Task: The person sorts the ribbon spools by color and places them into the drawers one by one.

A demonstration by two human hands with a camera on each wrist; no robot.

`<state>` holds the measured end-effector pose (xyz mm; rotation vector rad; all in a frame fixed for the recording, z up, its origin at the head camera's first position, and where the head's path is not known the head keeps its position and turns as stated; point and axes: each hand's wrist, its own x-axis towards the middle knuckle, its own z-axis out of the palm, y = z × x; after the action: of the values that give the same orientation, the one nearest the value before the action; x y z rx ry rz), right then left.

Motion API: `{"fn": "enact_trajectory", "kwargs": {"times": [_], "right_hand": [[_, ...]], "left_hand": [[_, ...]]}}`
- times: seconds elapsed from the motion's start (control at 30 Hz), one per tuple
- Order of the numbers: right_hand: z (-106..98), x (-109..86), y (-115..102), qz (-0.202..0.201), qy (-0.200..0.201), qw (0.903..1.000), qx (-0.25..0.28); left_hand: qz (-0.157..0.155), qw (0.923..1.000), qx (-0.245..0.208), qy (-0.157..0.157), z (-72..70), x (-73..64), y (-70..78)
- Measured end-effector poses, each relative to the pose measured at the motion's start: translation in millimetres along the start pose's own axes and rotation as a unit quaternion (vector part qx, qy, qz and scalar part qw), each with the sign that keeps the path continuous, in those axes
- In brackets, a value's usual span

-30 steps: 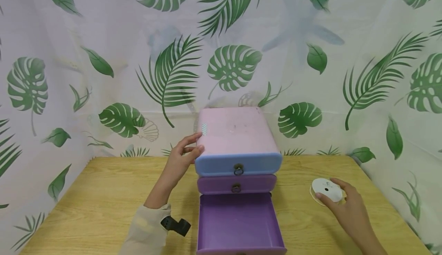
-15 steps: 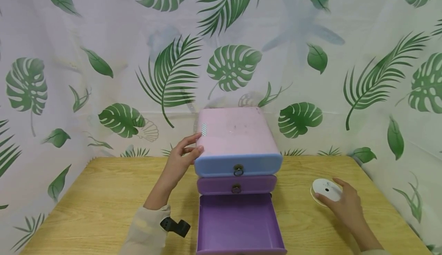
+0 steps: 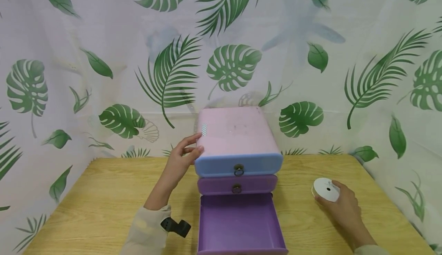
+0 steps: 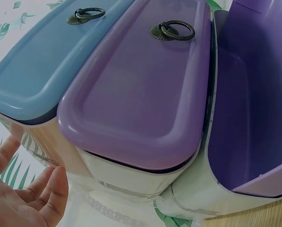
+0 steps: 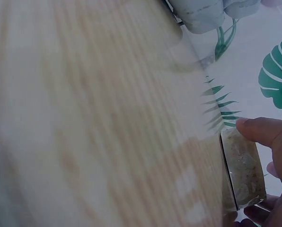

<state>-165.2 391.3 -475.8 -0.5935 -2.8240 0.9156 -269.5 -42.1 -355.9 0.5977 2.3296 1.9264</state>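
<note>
A small drawer cabinet [image 3: 238, 130] with a pink top stands at the middle of the table. Its blue top drawer [image 3: 221, 165] and purple middle drawer [image 3: 214, 186] are pushed in. The purple bottom drawer [image 3: 239, 224] is pulled out, its bare inside showing. My left hand [image 3: 179, 159] rests against the cabinet's upper left edge with loosely bent fingers; the left wrist view shows the fingertips by the blue drawer's side. On the right, my right hand [image 3: 343, 207] grips a white spool [image 3: 325, 189] between thumb and fingers. In the right wrist view the spool's side [image 5: 244, 168] looks tan and shiny.
The wooden table [image 3: 114, 193] extends to both sides of the cabinet. A leaf-patterned cloth [image 3: 228, 67] hangs behind and along both sides. Metal ring pulls [image 3: 238, 170] stick out from the drawer fronts. A black strap device [image 3: 176, 226] sits on the left wrist.
The right hand has closed further round the spool, and the spool has shifted and tilted slightly. The left hand and the drawers have stayed in place.
</note>
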Motion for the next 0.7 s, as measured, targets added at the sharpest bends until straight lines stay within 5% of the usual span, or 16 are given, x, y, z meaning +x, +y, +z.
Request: {"fn": "enact_trajectory", "kwargs": {"times": [0.7], "right_hand": [[-1.1,-5.8,-1.1,-0.028,0.028,0.9992,0.007]], "left_hand": [[0.006,1.0,0.006,-0.004,-0.8,-0.6,1.2]]}}
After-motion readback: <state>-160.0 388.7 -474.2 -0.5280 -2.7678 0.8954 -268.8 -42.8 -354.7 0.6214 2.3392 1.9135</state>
